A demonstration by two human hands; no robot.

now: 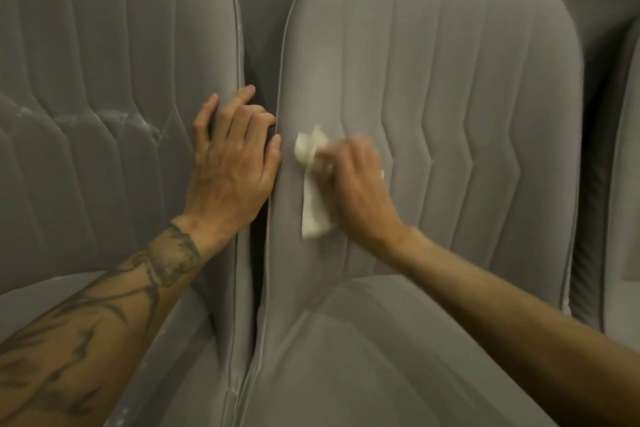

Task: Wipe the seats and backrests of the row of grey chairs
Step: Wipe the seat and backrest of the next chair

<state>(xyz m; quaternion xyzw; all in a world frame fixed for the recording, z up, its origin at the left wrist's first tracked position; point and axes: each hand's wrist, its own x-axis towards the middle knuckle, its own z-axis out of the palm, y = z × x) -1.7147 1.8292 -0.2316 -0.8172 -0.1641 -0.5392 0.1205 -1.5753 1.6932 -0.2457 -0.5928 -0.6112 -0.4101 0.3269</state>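
I see the white cloth (313, 191) pressed flat against the lower left part of the middle chair's backrest (450, 97), just beside that backrest's piped left edge. My right hand (356, 184) holds the cloth, with the fingers curled closed over its upper end; the hand is motion-blurred, so I cannot tell the exact finger placement. The cloth's lower end hangs free below the hand, touching the fabric. My left hand (232, 163) lies across the narrow gap between the middle chair and the left chair (104, 80), fingers spread open and gripping nothing, fingertips touching the left chair's edge. The middle seat cushion (346, 357) lies below both forearms. Whitish marks show on the left chair's backrest. A third chair (627, 184) is partly visible at the right edge.
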